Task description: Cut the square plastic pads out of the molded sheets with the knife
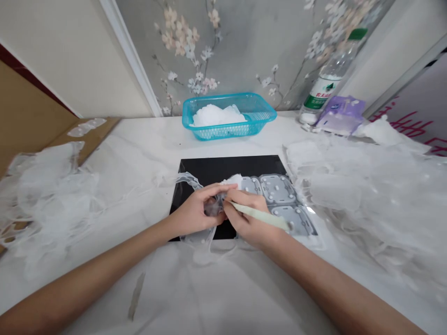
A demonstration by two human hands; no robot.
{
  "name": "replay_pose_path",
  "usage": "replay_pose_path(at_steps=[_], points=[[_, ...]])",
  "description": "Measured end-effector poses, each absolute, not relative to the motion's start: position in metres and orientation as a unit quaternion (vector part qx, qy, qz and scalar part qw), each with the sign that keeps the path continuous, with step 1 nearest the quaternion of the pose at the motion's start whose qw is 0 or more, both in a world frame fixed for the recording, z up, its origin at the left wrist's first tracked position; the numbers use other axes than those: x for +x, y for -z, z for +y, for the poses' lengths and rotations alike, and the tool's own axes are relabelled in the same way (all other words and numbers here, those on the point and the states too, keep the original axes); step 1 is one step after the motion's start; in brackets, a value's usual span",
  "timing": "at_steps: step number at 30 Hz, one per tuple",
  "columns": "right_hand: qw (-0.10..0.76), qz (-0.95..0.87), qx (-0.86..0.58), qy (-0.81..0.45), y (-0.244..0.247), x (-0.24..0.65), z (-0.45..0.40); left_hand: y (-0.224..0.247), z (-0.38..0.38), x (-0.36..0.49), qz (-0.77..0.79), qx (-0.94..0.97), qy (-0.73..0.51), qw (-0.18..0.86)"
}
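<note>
Over the black board [226, 166], my left hand [195, 209] curls its thumb and fingers around the edge of a clear, flexible sheet [215, 205] with moulded shapes. My right hand [249, 214] is closed pen-fashion on a slim pale-green handled tool [260, 214]. Its tip meets the sheet between both hands, where the fingers hide it. Right of my fingers, translucent square moulded pieces [277, 188] with small knobs and slots lie joined on the board. A loose clear strip [188, 179] trails off to the left, and a white piece [232, 180] shows just behind my fingertips.
A blue plastic basket [228, 132] holding white pieces stands against the wall. Heaps of translucent sheet scraps lie left [52, 186] and right [370, 190]. At the back right are a green-capped bottle [323, 90] and a purple packet [342, 114]. Cardboard [87, 135] is at left.
</note>
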State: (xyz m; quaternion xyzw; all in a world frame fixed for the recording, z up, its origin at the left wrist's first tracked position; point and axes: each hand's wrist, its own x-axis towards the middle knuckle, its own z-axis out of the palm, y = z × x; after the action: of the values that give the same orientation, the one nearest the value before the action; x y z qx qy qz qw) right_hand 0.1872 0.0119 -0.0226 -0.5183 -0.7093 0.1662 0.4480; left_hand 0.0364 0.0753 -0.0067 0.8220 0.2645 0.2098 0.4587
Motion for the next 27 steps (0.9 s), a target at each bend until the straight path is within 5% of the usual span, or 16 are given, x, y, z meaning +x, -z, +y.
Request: replay_pose_path(at_steps=[10, 27], points=[[0.531, -0.669, -0.501, -0.140, 0.0115, 0.1884, 0.0037, 0.0068, 0.0764, 0.0349, 0.280, 0.820, -0.197, 0.458], [0.469, -0.696, -0.523, -0.150, 0.0146, 0.1865, 0.0111, 0.0086, 0.0745, 0.0360, 0.276, 0.808, -0.209, 0.477]])
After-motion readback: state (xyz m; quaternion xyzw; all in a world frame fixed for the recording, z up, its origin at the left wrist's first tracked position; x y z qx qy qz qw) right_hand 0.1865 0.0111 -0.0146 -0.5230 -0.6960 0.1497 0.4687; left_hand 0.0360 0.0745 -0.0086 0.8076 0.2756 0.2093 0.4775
